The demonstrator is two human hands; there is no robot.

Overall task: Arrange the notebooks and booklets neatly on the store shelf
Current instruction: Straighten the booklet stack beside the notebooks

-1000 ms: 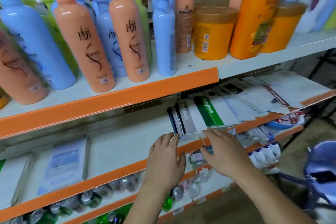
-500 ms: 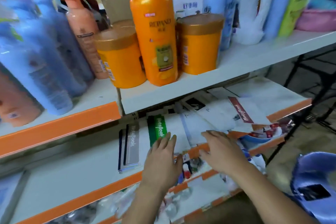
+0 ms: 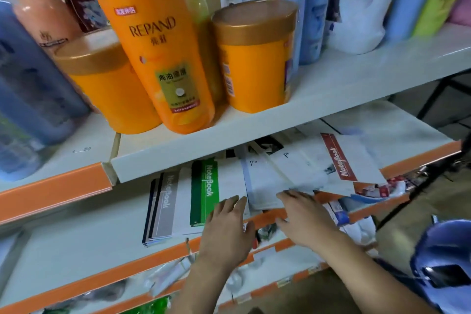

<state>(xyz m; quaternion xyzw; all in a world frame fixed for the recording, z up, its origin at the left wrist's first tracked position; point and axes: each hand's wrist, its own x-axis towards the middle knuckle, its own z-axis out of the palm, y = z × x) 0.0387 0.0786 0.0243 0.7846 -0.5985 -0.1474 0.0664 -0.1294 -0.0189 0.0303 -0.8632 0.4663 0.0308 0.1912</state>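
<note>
The left hand [image 3: 229, 232] is lying flat with straight fingers, grip released. Its fingertips are resting on the white cover just at 3 o'clock of the green notebook [image 3: 205, 191]. My guess is it's pinning the tidy part down so nothing is sliding while the rest is getting sorted. The grey notebook [image 3: 163, 209] is sitting at 9 o'clock of the green one. Both are lying parallel, near ends close to the lip of the shelf [image 3: 89, 242].

The right hand [image 3: 305, 216] is reaching in at 3 o'clock of the left. Its fingers are lying across the near edge of the white booklet [image 3: 265, 183] and the thumb is hanging down by the orange lip. I can't tell whether that grip is pinching the booklet from underneath or just pressing on top. Either way it's looking set to nudge the booklet toward 9 o'clock, up against the green one.

The mess is sitting at 2 o'clock of the right hand. The red notebook [image 3: 341, 160] is lying skewed on a fan of other booklets [image 3: 300, 160], and its near corner seems to be poking past the lip. That's probably why the work is going from 9 o'clock toward 3, one item at a time. The upper shelf [image 3: 331, 89] with the orange bottle [image 3: 153, 46] is hanging low over the pile, so I'm guessing sliding flat is beating lifting here.
</note>
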